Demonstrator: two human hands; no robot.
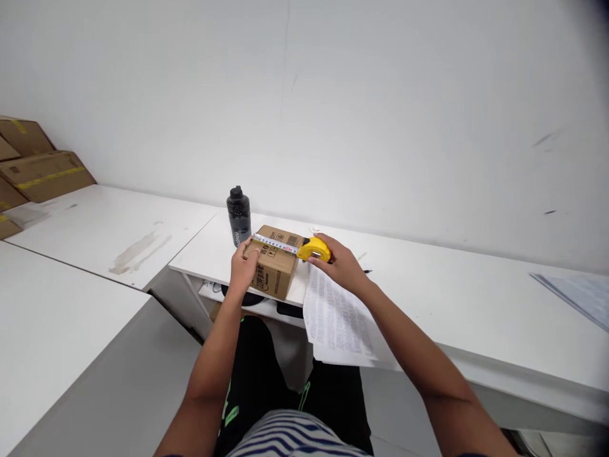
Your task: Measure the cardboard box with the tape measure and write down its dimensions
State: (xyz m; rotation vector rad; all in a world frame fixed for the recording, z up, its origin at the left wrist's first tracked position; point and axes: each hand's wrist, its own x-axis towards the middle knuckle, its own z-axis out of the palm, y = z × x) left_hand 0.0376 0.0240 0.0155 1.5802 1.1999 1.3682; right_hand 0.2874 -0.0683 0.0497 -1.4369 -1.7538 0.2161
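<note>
A small brown cardboard box (275,270) sits near the front edge of a white table (476,304). My left hand (242,266) presses on the box's left end, fingers pinching the end of a tape blade (276,243) stretched across the box top. Gripped in my right hand (337,263) is the yellow tape measure case (314,249), held at the box's right end. Under my right forearm lies a printed paper sheet (335,317), overhanging the table edge.
A black water bottle (238,216) stands just behind the box. Another white table (109,231) lies to the left, with stacked cardboard boxes (33,168) at its far end. Papers (578,295) lie at the far right. A white wall rises behind.
</note>
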